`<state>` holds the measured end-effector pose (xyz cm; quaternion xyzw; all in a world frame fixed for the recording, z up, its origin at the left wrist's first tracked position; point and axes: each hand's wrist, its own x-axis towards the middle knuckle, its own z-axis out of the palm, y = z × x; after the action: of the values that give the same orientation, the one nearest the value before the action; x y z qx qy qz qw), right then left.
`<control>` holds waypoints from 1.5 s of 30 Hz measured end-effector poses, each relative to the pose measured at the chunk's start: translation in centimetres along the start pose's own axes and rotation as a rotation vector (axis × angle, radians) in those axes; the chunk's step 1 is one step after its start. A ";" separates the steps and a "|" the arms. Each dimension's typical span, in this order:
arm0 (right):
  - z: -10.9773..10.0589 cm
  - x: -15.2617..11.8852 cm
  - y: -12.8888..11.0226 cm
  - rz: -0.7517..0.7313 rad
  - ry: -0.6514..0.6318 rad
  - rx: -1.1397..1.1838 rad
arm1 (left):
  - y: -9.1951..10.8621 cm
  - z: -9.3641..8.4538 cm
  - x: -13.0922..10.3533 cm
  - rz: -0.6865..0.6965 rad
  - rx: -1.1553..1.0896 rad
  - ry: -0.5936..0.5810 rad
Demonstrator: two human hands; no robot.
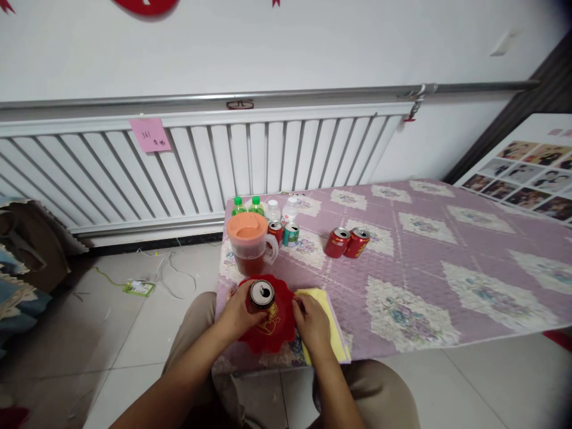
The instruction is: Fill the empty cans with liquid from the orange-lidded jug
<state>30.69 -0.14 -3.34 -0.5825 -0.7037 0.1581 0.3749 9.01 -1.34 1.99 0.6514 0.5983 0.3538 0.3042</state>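
My left hand (238, 311) is wrapped round an opened dark drinks can (261, 295), which stands upright over a red scalloped mat (280, 333) with a gold heart design. My right hand (310, 319) rests over a folded yellow cloth (333, 333), right of the mat. Its fingers are curled together where cloth and mat meet, and whether they pinch something is hidden. Just behind the can stands a clear pitcher (250, 262) with an orange lid, partly filled with reddish-brown liquid.
Behind the pitcher are a red can (275, 229), a teal can (291, 236), green-capped bottles (256, 205) and white-capped bottles (290, 208). Two red cans (337, 243) stand farther right on the patterned tablecloth (411, 268). A white radiator (214, 161) runs behind the table.
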 end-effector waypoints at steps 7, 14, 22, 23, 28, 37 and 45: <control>-0.1 -0.1 -0.1 -0.002 -0.001 0.000 | 0.5 0.4 0.0 0.030 -0.103 0.034; -0.1 -0.2 -0.3 0.005 0.039 0.035 | 0.1 1.4 -0.5 0.023 -0.220 0.056; -0.4 -0.7 -0.7 0.023 0.137 0.164 | 3.7 2.4 0.3 0.049 -0.213 -0.004; -0.5 -0.9 -0.7 0.025 0.154 0.185 | 4.2 2.5 0.5 0.061 -0.214 -0.016; -1.4 -1.9 -0.4 0.075 0.274 0.307 | 7.0 3.3 2.0 0.117 -0.263 -0.072; -7.0 3.3 2.6 0.202 0.208 0.572 | 10.4 7.6 7.2 0.212 -0.372 -0.193; -7.9 5.3 6.6 0.174 0.060 0.649 | 10.5 13.2 10.6 0.189 -0.341 -0.363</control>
<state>40.72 4.92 -0.64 -0.4951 -0.5530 0.3881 0.5464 26.19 8.49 4.19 0.6965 0.4023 0.3537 0.4774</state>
